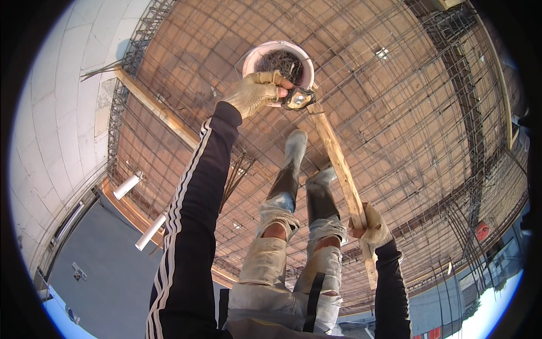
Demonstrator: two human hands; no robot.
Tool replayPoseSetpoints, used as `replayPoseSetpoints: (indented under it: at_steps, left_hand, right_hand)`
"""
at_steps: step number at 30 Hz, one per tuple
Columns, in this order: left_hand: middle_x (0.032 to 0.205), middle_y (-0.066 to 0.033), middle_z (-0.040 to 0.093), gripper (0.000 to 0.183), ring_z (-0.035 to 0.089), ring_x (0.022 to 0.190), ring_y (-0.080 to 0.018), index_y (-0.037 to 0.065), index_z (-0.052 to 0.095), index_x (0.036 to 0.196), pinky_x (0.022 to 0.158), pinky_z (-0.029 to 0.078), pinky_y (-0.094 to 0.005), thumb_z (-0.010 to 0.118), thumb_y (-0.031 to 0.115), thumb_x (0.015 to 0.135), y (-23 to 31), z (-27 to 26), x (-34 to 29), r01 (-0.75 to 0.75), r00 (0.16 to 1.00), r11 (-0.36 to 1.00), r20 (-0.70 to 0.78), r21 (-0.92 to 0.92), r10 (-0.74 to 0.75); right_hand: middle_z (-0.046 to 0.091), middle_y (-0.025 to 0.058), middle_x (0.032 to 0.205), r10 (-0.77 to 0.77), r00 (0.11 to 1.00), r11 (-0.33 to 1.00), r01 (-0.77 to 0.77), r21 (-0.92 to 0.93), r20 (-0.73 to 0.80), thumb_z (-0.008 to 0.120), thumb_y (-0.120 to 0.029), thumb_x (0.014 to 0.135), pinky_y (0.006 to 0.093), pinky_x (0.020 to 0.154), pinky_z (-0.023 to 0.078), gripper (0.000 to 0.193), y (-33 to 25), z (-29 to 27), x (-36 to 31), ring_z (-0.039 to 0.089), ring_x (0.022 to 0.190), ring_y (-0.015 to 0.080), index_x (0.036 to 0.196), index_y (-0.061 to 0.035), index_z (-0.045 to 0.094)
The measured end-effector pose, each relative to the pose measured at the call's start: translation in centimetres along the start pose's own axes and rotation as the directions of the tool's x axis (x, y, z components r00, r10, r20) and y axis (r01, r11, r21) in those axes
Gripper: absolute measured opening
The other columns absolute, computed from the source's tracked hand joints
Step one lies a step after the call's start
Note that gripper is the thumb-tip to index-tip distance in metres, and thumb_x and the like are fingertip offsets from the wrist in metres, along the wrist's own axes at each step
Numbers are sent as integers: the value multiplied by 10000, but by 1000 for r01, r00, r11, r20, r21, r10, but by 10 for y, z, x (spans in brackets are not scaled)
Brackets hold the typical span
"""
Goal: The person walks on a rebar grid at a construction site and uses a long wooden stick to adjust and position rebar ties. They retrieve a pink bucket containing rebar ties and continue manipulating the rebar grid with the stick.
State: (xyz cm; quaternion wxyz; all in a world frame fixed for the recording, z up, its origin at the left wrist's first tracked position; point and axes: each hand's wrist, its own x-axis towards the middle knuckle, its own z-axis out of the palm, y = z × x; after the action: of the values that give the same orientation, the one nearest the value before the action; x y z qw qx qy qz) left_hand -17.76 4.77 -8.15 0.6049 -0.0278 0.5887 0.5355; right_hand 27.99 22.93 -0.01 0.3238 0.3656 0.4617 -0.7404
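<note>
The right hand (372,227), in a worn tan glove, is wrapped tight round a long wooden stick (337,155). The stick is yellow-brown, rough and a bit split. It leans up and over from that hand, and its far end is just beside what the left hand (251,93) has. That hand, in a tan glove too, pinches a small dark-and-yellow thing (297,100) with a shiny middle; I can't read any writing on it. Just past the left hand is a pinkish-white bucket (249,62) with tangled dark wires (280,61) inside. Between the hands, lower down, are two grey boots (295,146). Thin metal rods (361,93) criss-cross under everything, over brown boards (206,31). Left of the left hand lies a wooden beam (155,106), and farther out is a pale wall (56,85).
</note>
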Motion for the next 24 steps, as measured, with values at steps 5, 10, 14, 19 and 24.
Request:
replayPoseSetpoints:
  at_steps: [5, 10, 14, 19, 24]
  left_hand:
    - [1074, -84, 705, 184, 672, 981, -166, -39, 717, 1091, 898, 572, -279, 694, -17, 910, -21, -12, 8, -56, 998, 991, -22, -125, 53]
    - [1036, -84, 692, 145, 672, 963, -173, -29, 716, 1058, 870, 578, -283, 698, -6, 915, -44, -31, 18, -160, 971, 967, -210, -200, 118]
    - [1048, -77, 690, 164, 673, 947, -173, -10, 717, 1089, 841, 585, -295, 709, 52, 937, -59, -46, 32, -241, 893, 945, -432, -223, 125]
    - [1122, -66, 680, 277, 657, 1004, -174, 38, 680, 1224, 864, 571, -321, 695, 158, 974, -72, -56, 55, -104, 850, 979, -526, -174, -3]
    - [1213, -94, 679, 446, 641, 1069, -172, 10, 613, 1377, 925, 514, -305, 673, 144, 957, -76, -62, 64, -105, 861, 994, -500, 11, 97]
  right_hand:
    - [578, -1, 978, 6, 1000, 998, -7, 62, 11, 954, -228, 691, 261, 756, 503, 749, -2, 1, 4, 551, 869, 94, 1244, 0, 504]
    - [604, 15, 958, 43, 998, 997, -39, 70, -51, 895, -102, 740, 264, 723, 524, 672, -14, 10, -1, 591, 831, 111, 1270, 5, 497]
    - [622, 30, 959, 94, 991, 991, -84, 101, -95, 856, -15, 745, 268, 700, 541, 659, -19, 14, 1, 619, 814, 124, 1296, 5, 494]
    - [623, 32, 965, 83, 986, 990, -64, 129, -145, 846, 16, 733, 268, 707, 540, 673, -16, 22, 5, 617, 830, 120, 1309, -3, 499]
    - [613, 27, 977, 109, 982, 990, -94, 103, -154, 817, 51, 735, 271, 727, 532, 633, -17, 27, 2, 605, 844, 119, 1287, -11, 514]
